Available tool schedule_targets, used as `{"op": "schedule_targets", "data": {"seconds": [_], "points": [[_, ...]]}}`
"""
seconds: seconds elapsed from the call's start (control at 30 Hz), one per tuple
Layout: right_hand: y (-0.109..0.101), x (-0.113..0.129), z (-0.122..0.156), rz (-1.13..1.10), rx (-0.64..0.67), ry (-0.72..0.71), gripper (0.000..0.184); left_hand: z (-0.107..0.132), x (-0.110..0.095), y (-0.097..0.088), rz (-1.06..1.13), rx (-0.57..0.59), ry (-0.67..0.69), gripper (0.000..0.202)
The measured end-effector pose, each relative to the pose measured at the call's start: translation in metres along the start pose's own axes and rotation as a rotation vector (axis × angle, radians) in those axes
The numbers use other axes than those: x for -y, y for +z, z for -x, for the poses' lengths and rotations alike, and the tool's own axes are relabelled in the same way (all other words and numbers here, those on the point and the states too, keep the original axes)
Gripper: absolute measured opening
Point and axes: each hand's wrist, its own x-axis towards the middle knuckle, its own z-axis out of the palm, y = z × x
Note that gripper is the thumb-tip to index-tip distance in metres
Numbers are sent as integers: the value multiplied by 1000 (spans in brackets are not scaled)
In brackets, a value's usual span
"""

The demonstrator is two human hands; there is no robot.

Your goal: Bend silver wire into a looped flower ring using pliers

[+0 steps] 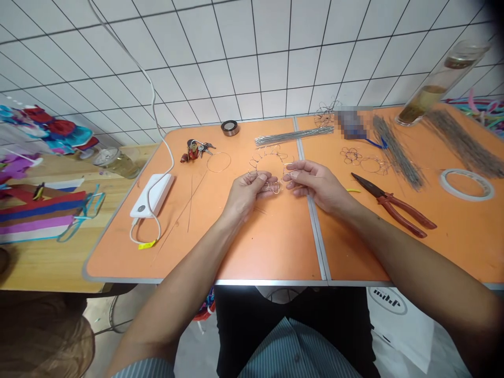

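Observation:
Both my hands meet over the middle of the orange table [244, 247]. My left hand [246, 191] is closed in a pinch on a thin wire frame of small loops [271, 157], which arcs up away from the fingers. My right hand [313, 181] pinches the same wire piece from the right, thumb and fingers pressed together. A loose wire ring [219, 161] lies just left of the frame. Red-handled pliers [394, 205] rest on the table to the right of my right hand.
Straight wire bundles [293, 136] lie at the back, more wires [394, 149] and looped wire pieces [360, 158] to the right. A white power bank [153, 195] with cable, keys [195, 149], tape rolls [229, 127] [466, 184] and a clear tube [441, 84] stand around. Coloured fabric [39, 215] covers a left bench.

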Motion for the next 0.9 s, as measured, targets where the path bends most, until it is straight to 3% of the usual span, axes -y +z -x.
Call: {"op": "schedule_targets", "data": {"seconds": [0.17, 0.3, 0.47, 0.6, 0.9], "points": [[0, 2, 2, -15, -14, 26, 35, 0, 1, 0, -11, -11, 5, 23], [6, 2, 5, 123, -53, 0, 31, -1, 2, -1, -28, -15, 6, 28], [9, -2, 7, 282, -116, -133, 15, 0, 4, 0, -84, -33, 35, 26], [7, -8, 5, 430, -111, -275, 16, 2, 4, 2, -139, -6, 64, 21], [9, 2, 5, 296, -104, -160, 22, 2, 2, 2, -130, 13, 22, 27]]}}
